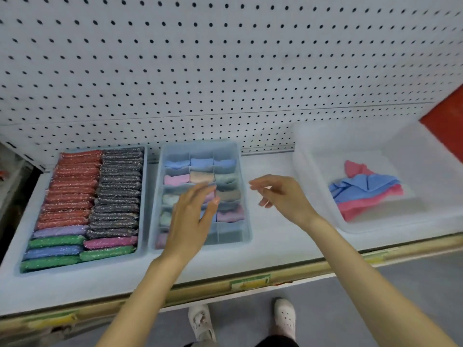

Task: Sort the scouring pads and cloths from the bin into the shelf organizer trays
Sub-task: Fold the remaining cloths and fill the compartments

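Cloths [365, 194]: blue and pink leftovers heaped in your clear bin [310, 176], right of the divided tray [230, 234].
Left hand [193, 216]: fingers straight over that tray, likely tamping a folded cloth; gripping nothing.
Right hand [280, 194]: loosely spread, empty, free for the bin.
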### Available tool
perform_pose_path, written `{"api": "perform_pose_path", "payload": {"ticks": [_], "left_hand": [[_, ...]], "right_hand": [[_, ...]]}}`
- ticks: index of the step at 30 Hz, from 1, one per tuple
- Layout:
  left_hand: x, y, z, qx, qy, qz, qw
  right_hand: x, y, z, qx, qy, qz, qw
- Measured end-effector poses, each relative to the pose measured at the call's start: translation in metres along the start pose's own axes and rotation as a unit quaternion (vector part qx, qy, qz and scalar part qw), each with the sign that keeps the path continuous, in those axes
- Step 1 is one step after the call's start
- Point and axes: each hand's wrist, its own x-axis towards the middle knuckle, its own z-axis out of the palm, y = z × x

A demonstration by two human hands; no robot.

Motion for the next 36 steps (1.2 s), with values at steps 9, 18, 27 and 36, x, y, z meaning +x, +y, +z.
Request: {"api": "perform_pose_path", "payload": {"ticks": [9,18,27,36], "left_hand": [[0.051,0.153,0.184,-0.033,-0.048,0.021,0.998],[0.076,0.172,0.268,0.26,-0.047,-0.009,0.964],[0.097,0.212,0.267,0.011,0.007,-0.112,0.994],[0.154,0.288,0.244,-0.119,-0.18,-0.008,0.976]], "right_hand": [[-0.008,0.111,-0.231,0.062,0.128,0.056,0.988],[0.081,0.201,-0.292,-0.339,-0.126,-0.027,0.932],[0.087,0.166,-0.311,-0.197,-0.109,-0.045,0.973],[0.048,0.046,-0.375,0.021,-0.1,-0.126,0.987]]}}
